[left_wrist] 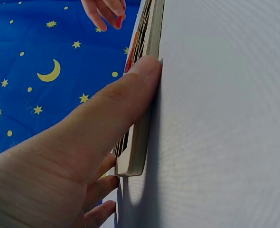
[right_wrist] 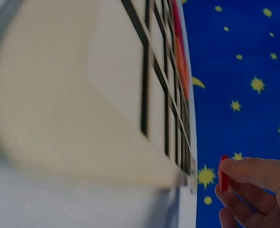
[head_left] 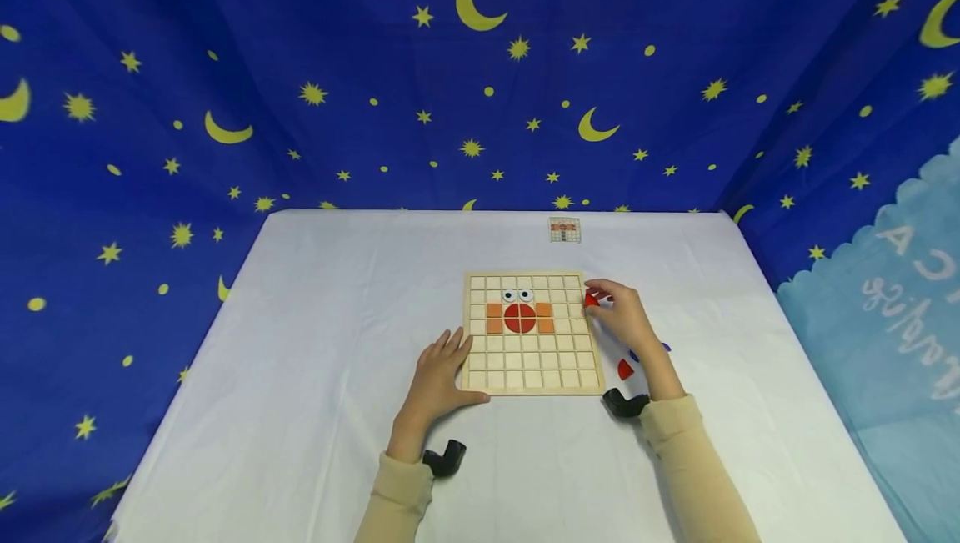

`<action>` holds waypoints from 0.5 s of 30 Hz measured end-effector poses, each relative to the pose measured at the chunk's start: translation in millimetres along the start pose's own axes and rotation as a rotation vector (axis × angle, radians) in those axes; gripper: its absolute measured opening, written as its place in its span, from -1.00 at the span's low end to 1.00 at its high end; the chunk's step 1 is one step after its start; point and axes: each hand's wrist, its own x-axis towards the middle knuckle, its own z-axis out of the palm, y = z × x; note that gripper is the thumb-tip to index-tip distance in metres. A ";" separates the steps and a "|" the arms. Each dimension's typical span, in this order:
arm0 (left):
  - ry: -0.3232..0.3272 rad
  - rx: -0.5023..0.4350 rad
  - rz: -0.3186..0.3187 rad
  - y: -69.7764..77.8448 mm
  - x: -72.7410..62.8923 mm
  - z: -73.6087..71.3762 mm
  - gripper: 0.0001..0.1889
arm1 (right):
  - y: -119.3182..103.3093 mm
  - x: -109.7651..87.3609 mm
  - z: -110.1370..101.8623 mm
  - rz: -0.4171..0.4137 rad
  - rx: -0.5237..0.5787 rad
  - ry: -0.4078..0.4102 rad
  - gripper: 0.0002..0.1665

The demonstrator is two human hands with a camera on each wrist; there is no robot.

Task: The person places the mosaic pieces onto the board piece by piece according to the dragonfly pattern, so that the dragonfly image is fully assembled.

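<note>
A square wooden grid board (head_left: pixel 532 365) lies on the white table, with a red circle of quarter pieces (head_left: pixel 520 318), orange squares (head_left: pixel 494 310) on both sides of it and two eye pieces (head_left: pixel 517 295) above. My left hand (head_left: pixel 441 372) rests at the board's lower left corner, its thumb along the near edge and its fingers by the left side; the left wrist view shows the thumb (left_wrist: pixel 126 95) on the rim. Beside the board's upper right edge, my right hand (head_left: pixel 621 314) pinches a small red piece (right_wrist: pixel 224 173) between thumb and fingertips.
Near my right wrist lie a red quarter piece (head_left: pixel 626 369) and blue pieces (head_left: pixel 666 347), partly hidden by the arm. A small picture card (head_left: pixel 565 230) lies at the table's far side. Blue starry cloth (head_left: pixel 390 42) hangs behind the table.
</note>
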 end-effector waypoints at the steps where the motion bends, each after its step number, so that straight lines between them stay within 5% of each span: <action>1: 0.002 0.000 0.002 -0.1 0.1 0.1 0.06 | -1.2 0.6 2.6 -0.008 0.010 -0.016 -0.50; 15: 0.062 -0.053 0.071 -1.5 -3.8 0.3 0.05 | -7.3 7.1 29.5 -0.068 0.047 -0.133 -0.54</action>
